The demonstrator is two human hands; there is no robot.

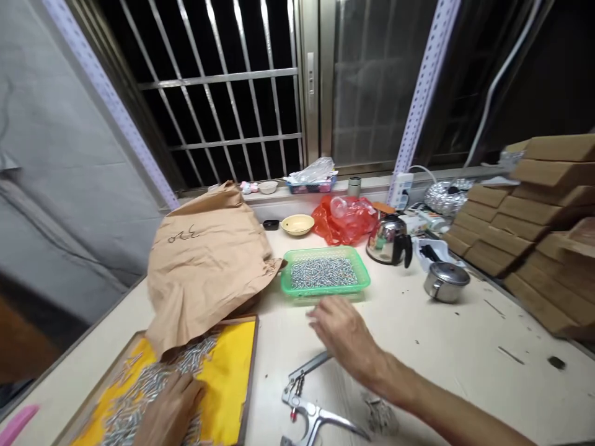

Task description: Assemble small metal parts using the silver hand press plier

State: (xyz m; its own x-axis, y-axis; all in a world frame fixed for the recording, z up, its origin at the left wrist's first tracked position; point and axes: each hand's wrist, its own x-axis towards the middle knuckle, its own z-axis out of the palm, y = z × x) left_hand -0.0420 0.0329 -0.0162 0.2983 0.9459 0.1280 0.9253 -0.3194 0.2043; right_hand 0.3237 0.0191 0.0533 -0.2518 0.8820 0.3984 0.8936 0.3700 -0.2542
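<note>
My left hand [171,406] rests on the loose metal pieces [144,393] in a shallow yellow-lined tray [227,384]; its fingertips are hidden among them. My right hand [339,328] hangs over the table, just in front of a green basket [325,290] filled with similar small metal pieces. Its fingers curl, and what they hold, if anything, is too small to make out. Below that hand lies a metal hand tool [304,402] with spread handles. A large brown paper bag [209,260] leans over the tray's back edge.
A red plastic bag [346,220], a yellow bowl [297,225] and a kettle [389,241] stand at the back. To the right are a lidded metal pot [446,282] and stacked cardboard boxes [525,210]. A small clear bag [379,414] lies near the right forearm.
</note>
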